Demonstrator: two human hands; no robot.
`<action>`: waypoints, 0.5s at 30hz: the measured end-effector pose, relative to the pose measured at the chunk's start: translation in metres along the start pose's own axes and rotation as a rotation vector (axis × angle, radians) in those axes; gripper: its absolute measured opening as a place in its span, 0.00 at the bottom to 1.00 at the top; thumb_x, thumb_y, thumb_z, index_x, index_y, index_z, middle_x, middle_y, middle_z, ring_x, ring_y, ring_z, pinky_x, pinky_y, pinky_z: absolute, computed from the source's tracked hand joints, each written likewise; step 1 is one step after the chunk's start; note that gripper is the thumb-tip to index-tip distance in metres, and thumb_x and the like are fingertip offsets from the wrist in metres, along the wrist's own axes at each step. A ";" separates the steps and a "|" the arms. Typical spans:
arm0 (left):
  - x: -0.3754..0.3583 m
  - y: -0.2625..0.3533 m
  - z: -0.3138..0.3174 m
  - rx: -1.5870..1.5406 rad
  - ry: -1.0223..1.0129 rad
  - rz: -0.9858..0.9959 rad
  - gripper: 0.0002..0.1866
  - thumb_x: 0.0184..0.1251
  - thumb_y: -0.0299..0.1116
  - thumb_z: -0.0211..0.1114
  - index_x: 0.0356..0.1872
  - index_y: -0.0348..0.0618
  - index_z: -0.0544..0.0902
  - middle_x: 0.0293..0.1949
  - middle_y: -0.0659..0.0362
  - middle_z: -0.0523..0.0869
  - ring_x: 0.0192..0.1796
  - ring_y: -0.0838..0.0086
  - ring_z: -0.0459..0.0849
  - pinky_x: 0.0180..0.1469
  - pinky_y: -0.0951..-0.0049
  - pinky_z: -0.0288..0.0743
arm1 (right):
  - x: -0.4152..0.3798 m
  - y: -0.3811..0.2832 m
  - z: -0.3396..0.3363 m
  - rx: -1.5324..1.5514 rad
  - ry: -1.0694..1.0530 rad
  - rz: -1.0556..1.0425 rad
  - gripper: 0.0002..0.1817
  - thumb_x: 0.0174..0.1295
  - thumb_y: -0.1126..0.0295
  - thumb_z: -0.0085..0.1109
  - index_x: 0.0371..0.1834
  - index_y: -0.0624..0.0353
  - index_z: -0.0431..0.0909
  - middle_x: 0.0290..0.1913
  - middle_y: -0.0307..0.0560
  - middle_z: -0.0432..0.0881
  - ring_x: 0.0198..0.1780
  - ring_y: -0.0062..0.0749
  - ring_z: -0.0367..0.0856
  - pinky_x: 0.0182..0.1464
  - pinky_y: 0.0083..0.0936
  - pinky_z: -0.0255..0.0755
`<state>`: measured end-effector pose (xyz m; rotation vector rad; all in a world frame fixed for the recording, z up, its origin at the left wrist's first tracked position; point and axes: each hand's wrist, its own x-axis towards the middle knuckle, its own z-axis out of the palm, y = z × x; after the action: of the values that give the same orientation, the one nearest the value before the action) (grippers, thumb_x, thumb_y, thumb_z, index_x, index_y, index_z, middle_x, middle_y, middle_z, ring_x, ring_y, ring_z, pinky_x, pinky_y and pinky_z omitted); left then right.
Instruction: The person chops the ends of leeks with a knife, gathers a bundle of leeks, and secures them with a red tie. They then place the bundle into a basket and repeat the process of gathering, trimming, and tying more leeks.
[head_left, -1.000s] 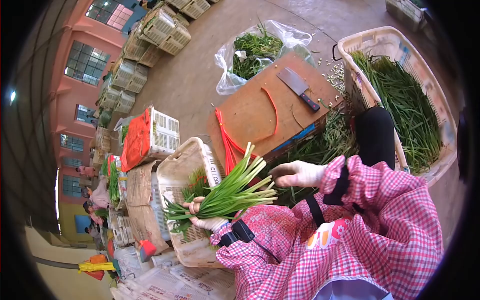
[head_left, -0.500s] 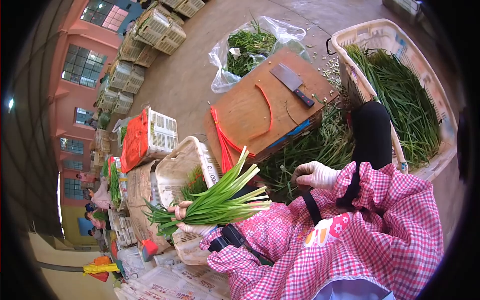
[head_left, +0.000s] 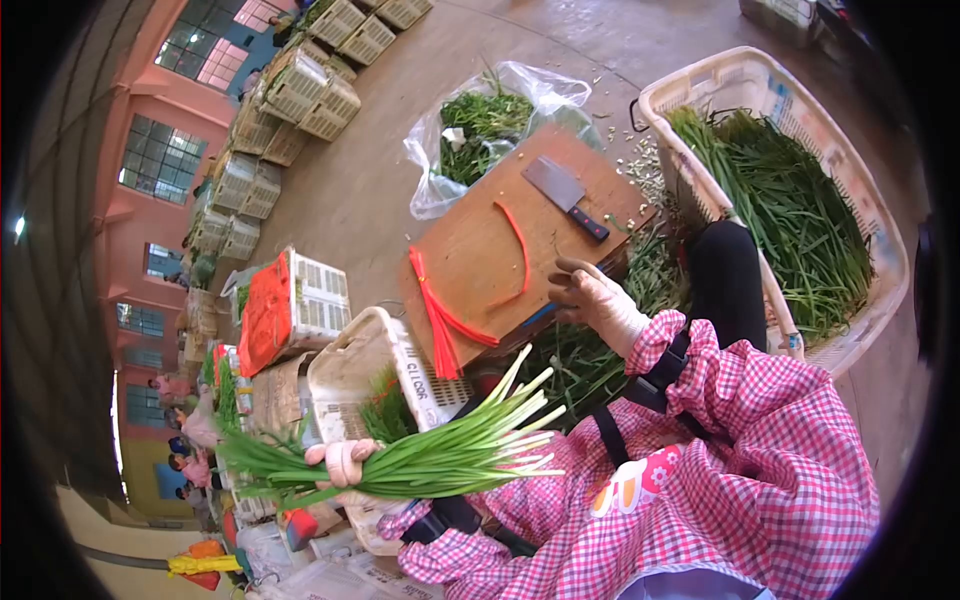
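Observation:
My left hand [head_left: 345,465], in a pale glove, is wrapped round a bunch of garlic chives [head_left: 430,460]. The white stem ends point right and the green leaves trail left. My right hand [head_left: 598,300], also gloved, is raised by the near edge of a wooden board [head_left: 470,250], fingers apart and nothing in them. On that board lie a cleaver [head_left: 555,185] with a dark handle, a single red strip [head_left: 522,245] and a bundle of red strips [head_left: 432,310] tied near one end.
A white crate [head_left: 785,80] full of long green leaves stands at the right. Loose leaves [head_left: 580,370] lie below the board. Beyond it sits a clear plastic bag [head_left: 425,190] of greens. Another crate [head_left: 335,375] holding some greens is behind the bunch. Stacked crates [head_left: 310,95] line the wall.
My right hand has risen toward the board and its fingers have spread. My left hand has moved slightly left and down with the chives, which now lie more level.

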<state>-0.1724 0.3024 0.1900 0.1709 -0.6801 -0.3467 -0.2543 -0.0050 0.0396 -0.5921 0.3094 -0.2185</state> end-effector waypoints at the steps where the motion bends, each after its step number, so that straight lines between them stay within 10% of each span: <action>1: 0.004 0.000 0.005 0.074 -0.017 -0.050 0.15 0.70 0.32 0.57 0.56 0.42 0.71 0.24 0.70 0.64 0.27 0.84 0.64 0.60 0.65 0.66 | -0.005 -0.017 0.009 -0.226 -0.099 -0.189 0.35 0.66 0.48 0.52 0.71 0.55 0.59 0.65 0.49 0.70 0.63 0.39 0.69 0.58 0.38 0.69; 3: 0.011 -0.018 0.015 0.128 -0.002 -0.043 0.14 0.70 0.31 0.57 0.54 0.42 0.72 0.24 0.70 0.64 0.27 0.83 0.64 0.60 0.63 0.67 | -0.006 -0.022 0.017 -0.618 -0.310 -0.491 0.35 0.65 0.49 0.54 0.71 0.56 0.60 0.61 0.49 0.74 0.61 0.31 0.70 0.59 0.33 0.68; 8: 0.041 -0.032 -0.003 0.230 0.139 -0.142 0.15 0.72 0.31 0.55 0.56 0.43 0.72 0.24 0.70 0.63 0.26 0.84 0.63 0.57 0.65 0.72 | -0.049 0.032 0.029 -0.784 -0.941 0.240 0.39 0.63 0.54 0.61 0.72 0.61 0.55 0.64 0.54 0.71 0.65 0.37 0.68 0.65 0.31 0.64; 14: 0.044 -0.011 -0.042 0.165 0.313 -0.109 0.14 0.71 0.32 0.55 0.55 0.45 0.73 0.23 0.71 0.58 0.24 0.85 0.59 0.56 0.64 0.74 | 0.003 -0.025 -0.008 -1.158 -0.352 -0.230 0.24 0.61 0.63 0.61 0.60 0.58 0.73 0.47 0.48 0.83 0.48 0.30 0.80 0.54 0.29 0.73; 15: 0.044 -0.007 -0.049 0.191 0.316 -0.128 0.14 0.71 0.34 0.56 0.55 0.46 0.73 0.23 0.71 0.58 0.23 0.86 0.59 0.55 0.65 0.75 | 0.022 -0.032 -0.015 -1.386 -0.118 -0.264 0.19 0.57 0.62 0.61 0.52 0.55 0.77 0.45 0.51 0.83 0.47 0.44 0.82 0.51 0.33 0.75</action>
<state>-0.1107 0.2819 0.1767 0.4427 -0.3888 -0.3679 -0.2432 -0.0453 0.0414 -2.0156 0.2328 -0.1991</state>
